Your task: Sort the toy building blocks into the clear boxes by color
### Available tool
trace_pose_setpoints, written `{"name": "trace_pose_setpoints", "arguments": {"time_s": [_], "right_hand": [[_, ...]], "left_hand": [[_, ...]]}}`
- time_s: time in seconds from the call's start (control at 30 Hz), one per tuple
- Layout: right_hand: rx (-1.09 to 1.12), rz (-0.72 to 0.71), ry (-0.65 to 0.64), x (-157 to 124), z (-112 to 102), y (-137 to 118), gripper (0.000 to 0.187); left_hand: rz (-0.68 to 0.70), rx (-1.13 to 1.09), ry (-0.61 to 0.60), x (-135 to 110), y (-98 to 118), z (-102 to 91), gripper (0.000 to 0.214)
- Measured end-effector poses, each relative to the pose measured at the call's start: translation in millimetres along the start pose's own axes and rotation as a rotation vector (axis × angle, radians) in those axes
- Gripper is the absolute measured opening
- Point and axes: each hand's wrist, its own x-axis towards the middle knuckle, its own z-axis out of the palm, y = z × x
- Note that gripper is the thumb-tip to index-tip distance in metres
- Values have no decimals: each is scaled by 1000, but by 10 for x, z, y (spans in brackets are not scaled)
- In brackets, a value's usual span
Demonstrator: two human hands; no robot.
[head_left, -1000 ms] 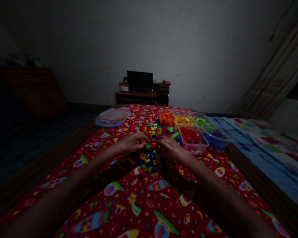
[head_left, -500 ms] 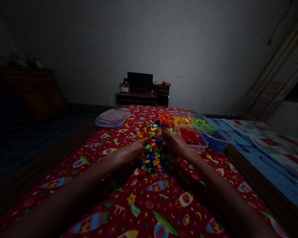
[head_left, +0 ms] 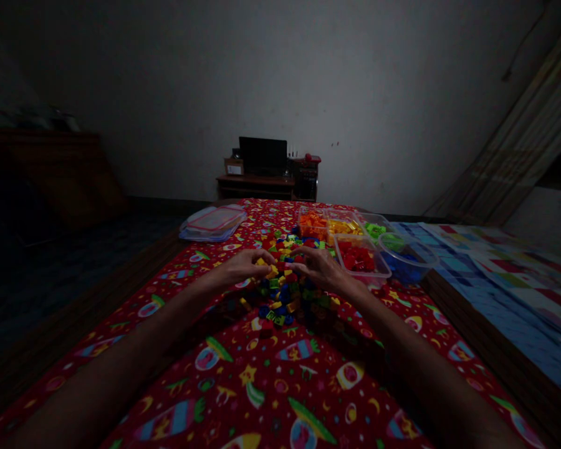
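Observation:
A heap of small plastic bricks (head_left: 285,293) in red, yellow, green, blue and orange lies on a red patterned cloth (head_left: 271,386). My left hand (head_left: 244,266) rests on the heap's left side, fingers curled over a yellow brick (head_left: 272,270). My right hand (head_left: 320,269) lies on the heap's right side, fingers bent down among the bricks; what they hold is hidden. The two hands' fingertips nearly meet over the pile. The room is dim.
Clear tubs stand behind the heap at right: orange bricks (head_left: 312,223), yellow (head_left: 342,226), green (head_left: 376,229), red (head_left: 359,257), and a round tub of blue ones (head_left: 409,260). Stacked lids (head_left: 212,221) lie at back left. A second patterned cloth (head_left: 500,274) is at right.
Both hands have come together over the top of the heap; the left moved up and right from the heap's near-left edge, the right shifted slightly left.

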Motion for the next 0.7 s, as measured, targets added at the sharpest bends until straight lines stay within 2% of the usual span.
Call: {"name": "trace_pose_setpoints", "arguments": {"time_s": [0.1, 0.2, 0.27, 0.33, 0.43, 0.5, 0.6, 0.7], "right_hand": [[41, -96, -50, -20, 103, -65, 47], [23, -192, -20, -49, 209, -60, 39], [37, -198, 12, -50, 247, -27, 31], [45, -128, 69, -32, 250, 7, 26], [47, 50, 168, 9, 222, 23, 20], [77, 89, 193, 23, 212, 0, 20], [138, 5, 169, 10, 236, -62, 27], [162, -110, 100, -26, 283, -114, 36]], "left_hand": [[-50, -200, 23, 0, -2, 108, 45], [-84, -268, 14, -13, 23, 214, 48], [-86, -328, -6, -20, 50, 242, 48], [-89, -426, 8, -16, 74, 243, 47], [-68, -588, 89, 21, 93, 252, 50], [-11, -659, 141, 49, 95, 291, 56], [70, -645, 153, 60, 79, 392, 66], [91, -484, 156, 35, 36, 506, 76]]}}
